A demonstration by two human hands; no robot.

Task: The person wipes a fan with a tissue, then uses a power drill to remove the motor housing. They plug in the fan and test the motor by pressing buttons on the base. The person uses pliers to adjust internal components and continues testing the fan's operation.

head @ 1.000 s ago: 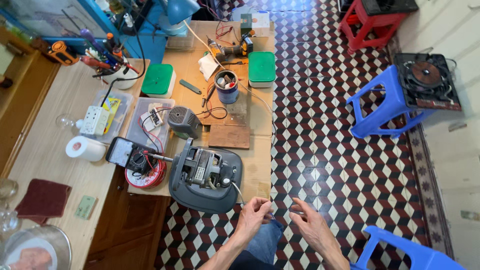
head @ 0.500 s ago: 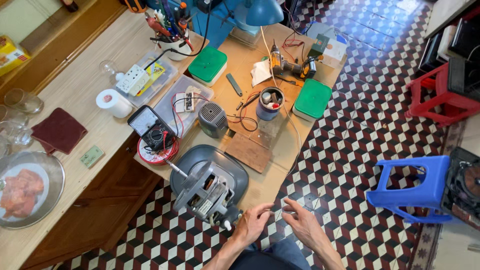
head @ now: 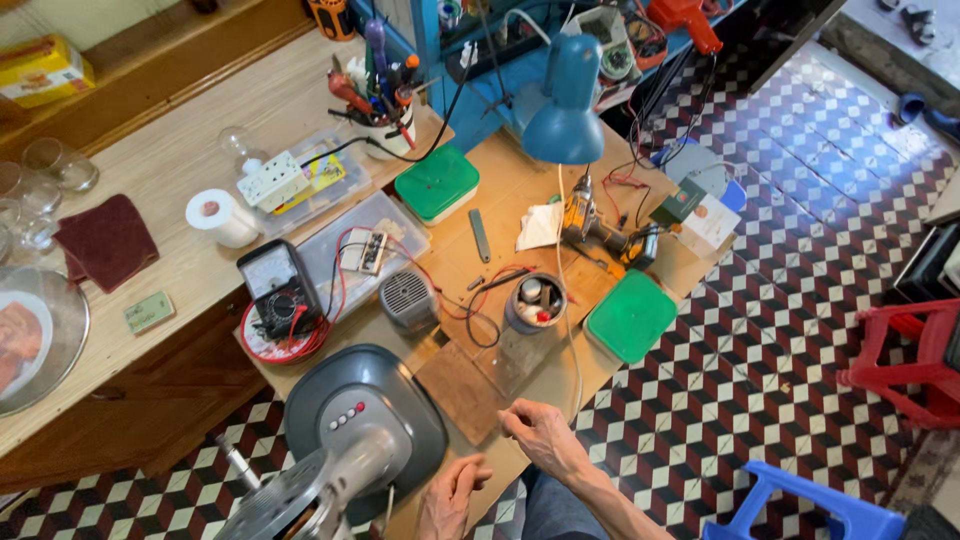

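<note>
Fingers (head: 512,418) of right hand (head: 545,440) pinch thin wire; left hand (head: 450,495) curled loosely.

Fan base (head: 365,420) lies left of both hands, tin (head: 536,303) behind, lidded box (head: 631,316) right of it

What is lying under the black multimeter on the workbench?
Under the black multimeter lies a round coil of red wire, showing at its lower edge, on the workbench. The multimeter covers the coil's middle, so what is there cannot be seen.
</note>
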